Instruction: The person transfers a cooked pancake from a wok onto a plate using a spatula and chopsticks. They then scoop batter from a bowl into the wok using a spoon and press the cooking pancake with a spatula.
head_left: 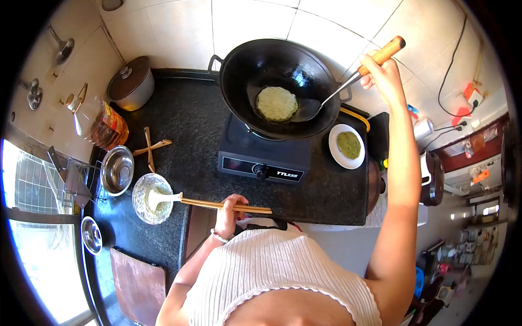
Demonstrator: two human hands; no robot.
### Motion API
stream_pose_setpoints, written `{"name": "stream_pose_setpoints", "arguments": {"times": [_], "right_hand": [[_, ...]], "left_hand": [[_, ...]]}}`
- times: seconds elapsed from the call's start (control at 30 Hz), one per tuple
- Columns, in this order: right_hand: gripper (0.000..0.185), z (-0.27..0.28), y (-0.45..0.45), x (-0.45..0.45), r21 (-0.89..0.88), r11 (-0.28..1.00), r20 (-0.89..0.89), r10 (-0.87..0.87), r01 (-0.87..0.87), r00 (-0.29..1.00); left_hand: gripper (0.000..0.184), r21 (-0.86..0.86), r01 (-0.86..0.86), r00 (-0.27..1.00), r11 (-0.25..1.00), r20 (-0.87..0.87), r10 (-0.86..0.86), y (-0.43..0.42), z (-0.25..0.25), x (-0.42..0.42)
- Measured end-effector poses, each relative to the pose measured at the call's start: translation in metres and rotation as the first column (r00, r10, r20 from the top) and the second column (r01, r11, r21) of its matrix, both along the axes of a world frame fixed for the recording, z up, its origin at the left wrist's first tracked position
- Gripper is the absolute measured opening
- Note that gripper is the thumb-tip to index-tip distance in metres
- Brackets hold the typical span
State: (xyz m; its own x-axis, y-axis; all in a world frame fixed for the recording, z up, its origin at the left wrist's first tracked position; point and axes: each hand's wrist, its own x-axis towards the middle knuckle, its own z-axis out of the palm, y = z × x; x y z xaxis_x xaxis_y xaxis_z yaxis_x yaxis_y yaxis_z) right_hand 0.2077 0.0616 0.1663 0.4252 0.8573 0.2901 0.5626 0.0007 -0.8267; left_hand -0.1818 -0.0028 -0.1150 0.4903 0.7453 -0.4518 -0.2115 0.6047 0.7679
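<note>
My right hand (385, 79) is closed around the wooden handle of a wok spatula (348, 82), raised to the right of a black wok (244, 60). The spatula's metal blade rests inside the wok, at the right edge of a round pale green pancake (277, 103). My left hand (227, 216) holds a pair of wooden chopsticks (253, 208) level in front of my waist. Their left ends meet the handle of a white spoon (159, 199) that lies in a batter-smeared bowl (138, 209); I cannot tell if they touch.
The wok sits on a gas stove (261, 163). A white plate (338, 158) with a green pancake stands to its right. On the left are a steel bowl (117, 170), an oil bottle (103, 122), a lidded pot (130, 87), a wooden stand (150, 148) and a cutting board (138, 285).
</note>
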Motion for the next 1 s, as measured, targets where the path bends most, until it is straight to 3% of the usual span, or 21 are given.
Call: {"name": "stream_pose_setpoints", "arguments": {"times": [0.13, 0.4, 0.7, 0.8, 1.0], "right_hand": [[0.032, -0.011, -0.007, 0.000, 0.030, 0.999, -0.156, 0.022, -0.017, 0.988], [0.027, 0.018, -0.028, -0.029, 0.148, 0.989, 0.098, -0.020, 0.005, 0.995], [0.017, -0.025, -0.011, -0.053, 0.315, 0.938, -0.003, 0.156, -0.147, 0.988], [0.015, -0.033, -0.002, -0.068, 0.311, 0.931, -0.026, 0.210, -0.192, 0.977], [0.013, -0.040, 0.009, -0.088, 0.197, 0.950, 0.102, 0.227, -0.243, 0.969]], "left_hand": [[0.032, -0.009, -0.015, 1.000, 1.000, 0.012, 0.015, -0.002, -0.001, -0.003], [0.033, 0.020, 0.001, 1.000, 1.000, -0.008, 0.000, -0.001, 0.004, -0.001], [0.034, -0.005, 0.023, 0.999, 1.000, -0.027, -0.023, 0.001, 0.003, 0.005], [0.035, -0.011, 0.035, 0.999, 0.999, -0.023, -0.035, 0.002, 0.004, 0.006], [0.035, 0.005, 0.040, 0.999, 0.999, -0.023, -0.040, 0.001, 0.001, 0.004]]}}
